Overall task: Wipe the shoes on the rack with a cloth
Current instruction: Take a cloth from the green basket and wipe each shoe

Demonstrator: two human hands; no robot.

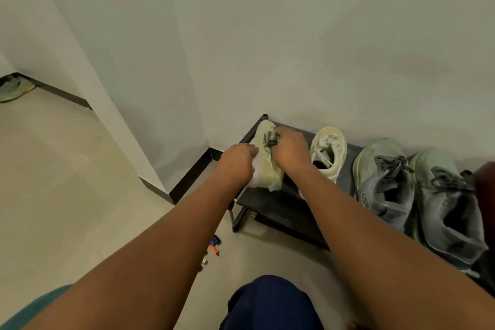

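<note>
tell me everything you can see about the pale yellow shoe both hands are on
The pale yellow shoe is a low sneaker with a white sole edge and dark laces. It sits at the left end of the black rack, toe toward the wall. The left hand holds its sole side; the right hand grips it at the laces.

1. We see a pale yellow shoe w/ a white sole edge & dark grey-green laces.
2. Cloth on it: pale grey-green; its pattern we can't tell.
3. 2nd shoe next to it: cream-yellow, w/ whitish laces.
4. Two grey sneakers: dark grey laces, pale greenish soles; the nearer-left one has a small light logo patch.
5. Rack: black, plain.
6. Wall: off-white, plain; skirting is black.
7. Floor: beige tiles, glossy.
8. Small items on floor: orange, blue & black bits.
9. Our knee: navy fabric. Teal fabric at bottom left.
10. Far left, a pale green shoe.
</note>
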